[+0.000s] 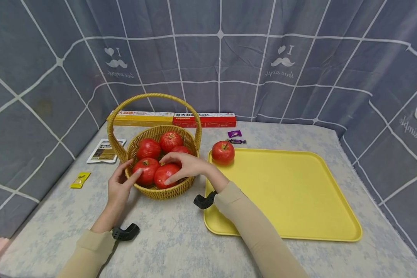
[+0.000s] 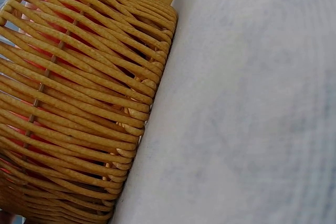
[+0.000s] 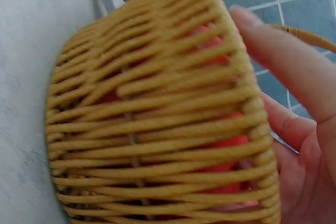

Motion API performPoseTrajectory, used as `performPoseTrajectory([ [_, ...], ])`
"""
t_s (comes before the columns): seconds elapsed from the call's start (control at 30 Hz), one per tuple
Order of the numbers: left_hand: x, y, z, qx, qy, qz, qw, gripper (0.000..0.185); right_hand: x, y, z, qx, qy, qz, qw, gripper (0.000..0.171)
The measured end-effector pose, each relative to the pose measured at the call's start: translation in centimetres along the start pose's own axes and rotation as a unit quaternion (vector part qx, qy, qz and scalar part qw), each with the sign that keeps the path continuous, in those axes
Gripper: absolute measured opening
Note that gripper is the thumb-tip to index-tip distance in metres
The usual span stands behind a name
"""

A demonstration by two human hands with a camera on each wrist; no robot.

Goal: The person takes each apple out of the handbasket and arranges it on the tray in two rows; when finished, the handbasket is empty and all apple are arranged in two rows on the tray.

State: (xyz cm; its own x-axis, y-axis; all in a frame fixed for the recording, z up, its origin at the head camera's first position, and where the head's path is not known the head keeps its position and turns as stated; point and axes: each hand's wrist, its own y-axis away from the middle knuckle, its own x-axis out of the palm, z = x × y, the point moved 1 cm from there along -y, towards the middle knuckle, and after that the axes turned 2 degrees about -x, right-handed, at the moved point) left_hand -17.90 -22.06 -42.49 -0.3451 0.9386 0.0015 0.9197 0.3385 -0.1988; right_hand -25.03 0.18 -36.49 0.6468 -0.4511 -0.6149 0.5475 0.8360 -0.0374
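Observation:
A round wicker basket point(image 1: 163, 195) with a tall arched handle holds several red apples. My left hand point(image 1: 119, 187) grips its left rim, with the thumb reaching inside onto the front-left apple point(image 1: 150, 169). Over the front-right rim, my right hand point(image 1: 191, 164) holds another apple point(image 1: 161, 174) between thumb and fingers, low among the others. The woven side of the basket point(image 2: 79, 87) fills much of the left wrist view and hides the left fingers. In the right wrist view, the right hand point(image 3: 310, 103) curves over the basket's rim.
A yellow tray point(image 1: 281, 193) lies on the right, with one apple point(image 1: 223, 153) at its far-left corner. Behind are two pasta boxes point(image 1: 204, 120) and two purple candies point(image 1: 234, 134). At left lie a white packet point(image 1: 105, 151) and a yellow sachet point(image 1: 80, 180).

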Motion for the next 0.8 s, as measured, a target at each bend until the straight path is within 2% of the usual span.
performPoseTrajectory([
  [0.2,0.0,-0.1,-0.1,0.000,-0.007,0.001,1.0000,0.046,0.7,0.2,0.3,0.008,0.080,-0.023,0.997,0.056],
  [0.43,0.0,0.0,0.0,-0.005,-0.010,0.002,0.9999,0.047,1.1,0.7,0.0,-0.019,0.064,-0.070,0.995,0.053],
  [0.53,0.0,0.0,0.0,-0.005,-0.007,0.004,1.0000,0.047,1.0,1.0,-0.2,-0.032,0.026,-0.096,0.995,0.052],
  [0.63,0.0,0.0,0.0,-0.002,-0.006,0.004,1.0000,0.047,0.6,1.5,-0.3,-0.049,-0.054,-0.120,0.990,0.051],
  [0.73,0.0,0.0,-0.1,0.001,-0.005,0.003,1.0000,0.046,-0.2,2.4,-0.2,-0.066,-0.149,-0.145,0.976,0.051],
  [0.8,0.0,0.0,-0.1,0.000,-0.003,0.003,1.0000,0.046,-1.1,3.3,-0.2,-0.074,-0.192,-0.166,0.964,0.051],
])
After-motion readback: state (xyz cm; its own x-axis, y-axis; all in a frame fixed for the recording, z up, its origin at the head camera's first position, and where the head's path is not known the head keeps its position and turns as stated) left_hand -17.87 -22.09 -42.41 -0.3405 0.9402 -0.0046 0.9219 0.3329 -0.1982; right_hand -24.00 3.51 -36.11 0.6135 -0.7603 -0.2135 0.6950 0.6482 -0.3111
